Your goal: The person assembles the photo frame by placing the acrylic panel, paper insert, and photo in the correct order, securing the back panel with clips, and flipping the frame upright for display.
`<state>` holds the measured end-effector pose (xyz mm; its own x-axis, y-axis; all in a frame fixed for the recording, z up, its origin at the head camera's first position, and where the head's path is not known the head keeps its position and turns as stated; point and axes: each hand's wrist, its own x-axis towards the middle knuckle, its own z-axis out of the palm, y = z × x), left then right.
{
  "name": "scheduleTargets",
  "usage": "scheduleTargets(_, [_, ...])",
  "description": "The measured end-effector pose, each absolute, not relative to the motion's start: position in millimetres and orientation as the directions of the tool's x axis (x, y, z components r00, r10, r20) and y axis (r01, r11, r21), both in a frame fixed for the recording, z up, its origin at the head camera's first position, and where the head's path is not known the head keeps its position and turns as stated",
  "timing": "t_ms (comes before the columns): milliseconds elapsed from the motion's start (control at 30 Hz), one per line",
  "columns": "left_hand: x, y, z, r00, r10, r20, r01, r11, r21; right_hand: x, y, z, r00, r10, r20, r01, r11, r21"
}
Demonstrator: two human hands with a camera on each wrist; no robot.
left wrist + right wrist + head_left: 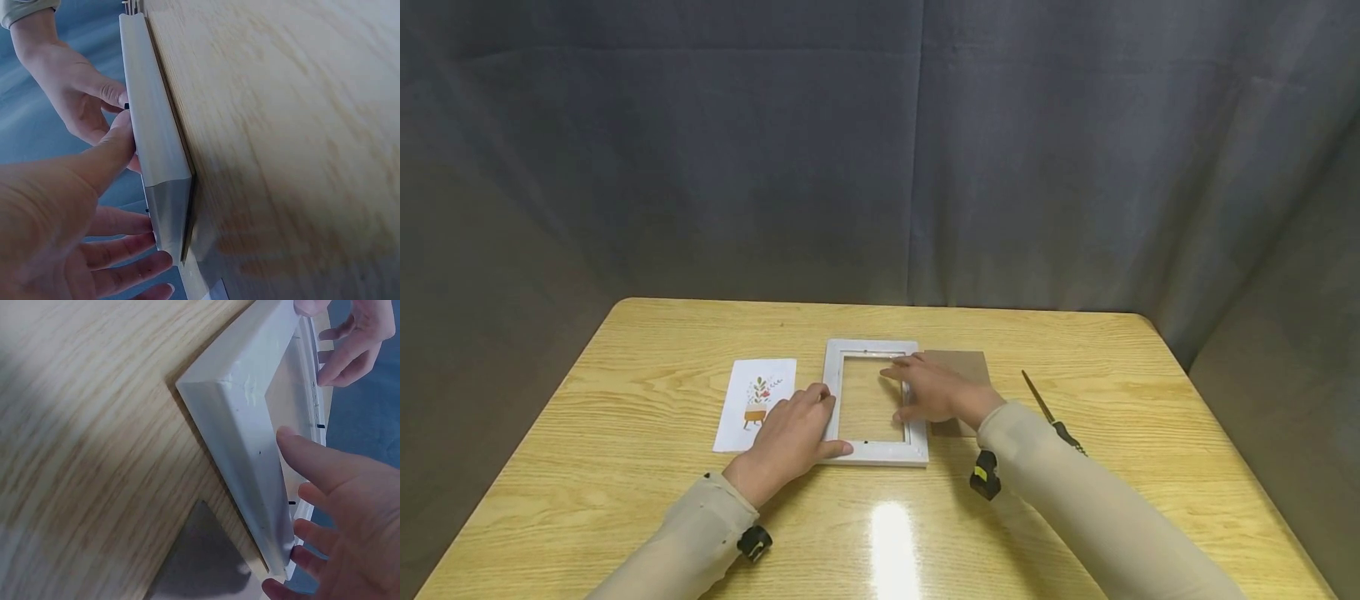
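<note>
A white picture frame [889,455] lies flat on the table, with small dark tabs along its inner edge. My left hand [788,435] holds its near left corner, thumb on the near rail and fingers along the left side. Over the right rail and the opening, my right hand [931,390] is spread with its fingers loosely extended, gripping nothing. In the right wrist view its thumb [306,456] reaches over the opening. Whether a clear pane sits inside, I cannot tell.
Left of the frame lies a white print [756,404] with a potted plant drawing. A brown backing board [962,365] lies to the right, partly under my right arm. Farther right is a thin pointed tool [1039,397] with a black handle. Grey curtains [775,167] surround the table.
</note>
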<state>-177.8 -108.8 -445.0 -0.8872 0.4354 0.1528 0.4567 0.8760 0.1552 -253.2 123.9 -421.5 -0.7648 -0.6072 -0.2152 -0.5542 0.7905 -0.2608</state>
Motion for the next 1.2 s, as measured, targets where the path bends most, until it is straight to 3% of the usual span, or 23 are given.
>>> scheduleTargets(367, [-177.5, -112.3, -443.9, -0.883, 0.444, 0.151, 0.458, 0.886, 0.071, -251.5, 123.3, -423.8, -0.786, -0.598, -0.155, -0.544, 0.789, -0.285])
scheduleTargets(533, [-178.9, -113.4, -443.8, -0.877, 0.455, 0.156, 0.467, 0.883, 0.053, -250.0, 122.3, -424.5, -0.792, -0.608, -0.058, -0.565, 0.765, -0.311])
scheduleTargets(767, [-179.1, -115.3, -440.2, -0.886, 0.433, 0.168, 0.451, 0.888, 0.087, -245.3, 119.8, -420.1, -0.798, -0.598, 0.083, -0.584, 0.73, -0.355])
scheduleTargets(1200, [-175.5, -118.9, -429.1, -0.888, 0.413, 0.204, 0.438, 0.893, 0.1, -223.6, 112.5, -403.5, -0.834, -0.533, 0.14, -0.545, 0.76, -0.353])
